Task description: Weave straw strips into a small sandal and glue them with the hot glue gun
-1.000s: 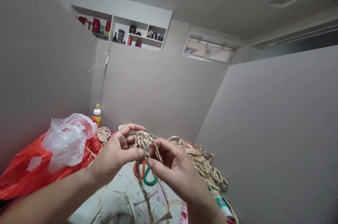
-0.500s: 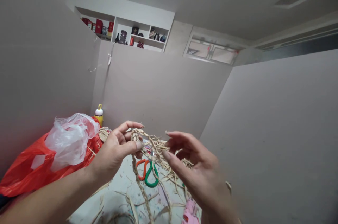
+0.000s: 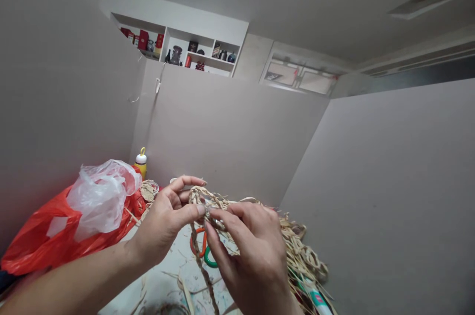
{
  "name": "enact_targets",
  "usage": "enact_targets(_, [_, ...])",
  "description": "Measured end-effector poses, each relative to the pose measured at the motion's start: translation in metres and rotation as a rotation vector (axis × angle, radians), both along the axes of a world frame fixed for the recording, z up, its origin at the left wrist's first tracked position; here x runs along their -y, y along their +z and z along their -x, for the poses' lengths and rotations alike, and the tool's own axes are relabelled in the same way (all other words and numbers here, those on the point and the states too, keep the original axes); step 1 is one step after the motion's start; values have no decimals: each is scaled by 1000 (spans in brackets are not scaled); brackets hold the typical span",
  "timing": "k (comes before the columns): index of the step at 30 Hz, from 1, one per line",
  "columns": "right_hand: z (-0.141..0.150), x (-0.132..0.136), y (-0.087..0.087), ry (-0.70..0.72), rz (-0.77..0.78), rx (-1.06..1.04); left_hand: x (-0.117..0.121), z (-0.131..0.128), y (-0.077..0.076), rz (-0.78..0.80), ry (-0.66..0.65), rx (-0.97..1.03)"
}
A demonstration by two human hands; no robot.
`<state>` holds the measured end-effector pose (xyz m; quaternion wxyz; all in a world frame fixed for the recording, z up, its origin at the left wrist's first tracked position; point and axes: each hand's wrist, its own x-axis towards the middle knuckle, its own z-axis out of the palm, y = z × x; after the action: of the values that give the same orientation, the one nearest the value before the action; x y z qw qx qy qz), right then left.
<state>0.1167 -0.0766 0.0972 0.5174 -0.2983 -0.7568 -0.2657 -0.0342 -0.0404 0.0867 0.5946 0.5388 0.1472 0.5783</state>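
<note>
My left hand (image 3: 166, 218) pinches the top of a braided straw cord (image 3: 199, 196) between thumb and fingers, held up in front of me. My right hand (image 3: 248, 250) meets it from the right, its fingertips closed on the same braid just beside the left thumb. The plaited tail (image 3: 203, 270) hangs down from the hands toward the table. Behind the hands lie scissors (image 3: 202, 248) with one orange and one green handle, partly hidden.
A heap of loose straw strips (image 3: 302, 255) spreads at the right. A red plastic bag (image 3: 44, 241) with a clear bag (image 3: 98, 191) on it fills the left. A yellow bottle (image 3: 141, 162) stands by the grey partition. A tube (image 3: 315, 299) lies at the lower right.
My right hand had opened and drawn away to the right half a second ago; it has now come back and closed on the braid beside my left hand. The view tilted slightly.
</note>
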Motion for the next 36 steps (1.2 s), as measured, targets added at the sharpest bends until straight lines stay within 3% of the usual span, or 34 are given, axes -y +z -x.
enact_targets(17, [-3,0,3,63,-23,23,3,4,5,9,-42,-17])
enact_targets(25, [-19,10,5,24,-58,18,2,6,8,-7,18,31])
enact_targets(36, [0,5,4,18,-36,-10,9,-2,-1,-83,16,-48])
